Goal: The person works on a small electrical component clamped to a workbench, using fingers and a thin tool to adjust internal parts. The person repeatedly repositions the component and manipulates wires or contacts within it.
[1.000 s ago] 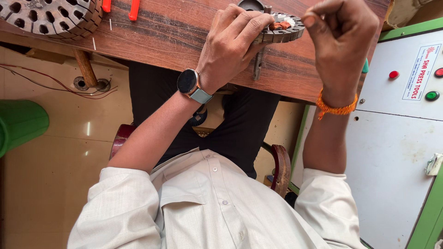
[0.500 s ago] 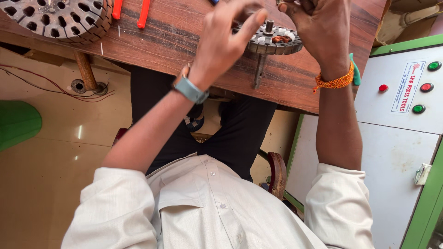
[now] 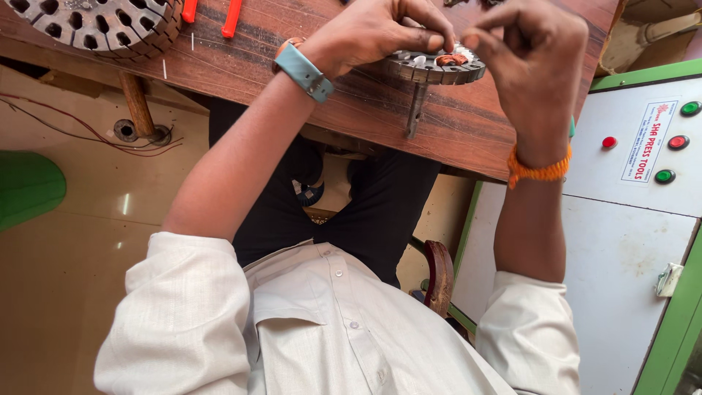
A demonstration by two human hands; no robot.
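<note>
A small round slotted metal stator disc (image 3: 424,69) with a copper winding (image 3: 451,59) sits on a metal spindle (image 3: 414,110) at the near edge of the wooden table (image 3: 351,95). My left hand (image 3: 380,29), with a blue-strapped watch on its wrist, grips the disc from above, fingertips on its top. My right hand (image 3: 530,66), an orange thread around its wrist, comes in from the right with fingertips pinched on the copper winding. The far side of the disc is hidden behind both hands.
A larger slotted stator core (image 3: 95,25) lies at the table's far left beside two red tool handles (image 3: 232,18). A white and green control cabinet (image 3: 629,234) with red and green buttons stands right. A green bin (image 3: 25,186), table leg (image 3: 135,106) and floor wires are left.
My left hand has shifted from lying over the disc to gripping its top with the fingertips. My right hand has closed in on the winding. The view has tilted, so both hands sit lower.
</note>
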